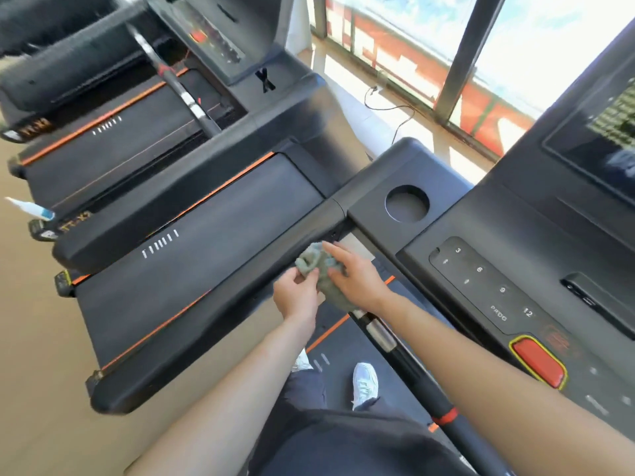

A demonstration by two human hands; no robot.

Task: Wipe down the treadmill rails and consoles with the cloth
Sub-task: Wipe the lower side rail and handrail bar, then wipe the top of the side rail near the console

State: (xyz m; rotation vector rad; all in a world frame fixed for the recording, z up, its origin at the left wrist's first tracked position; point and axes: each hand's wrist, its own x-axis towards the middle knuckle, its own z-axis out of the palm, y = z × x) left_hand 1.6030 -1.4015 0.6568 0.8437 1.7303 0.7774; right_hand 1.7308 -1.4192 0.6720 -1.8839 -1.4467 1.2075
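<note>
Two hands, left [296,298] and right [357,281], grip one cloth [314,262] beside one console [481,286].

One cam only, head-worn, wide-angle, aimed fwd and steeply down (horizon rolled, so the machines run diagonally). The left hand [297,297] and right hand [357,281] reach in from 6 o'clock and sit close, just below centre. Console [508,290] fills 3–5 o'clock, next treadmill [206,235] at 9, windows [515,46] at 1, a shoe [366,384] low at 6.
</note>
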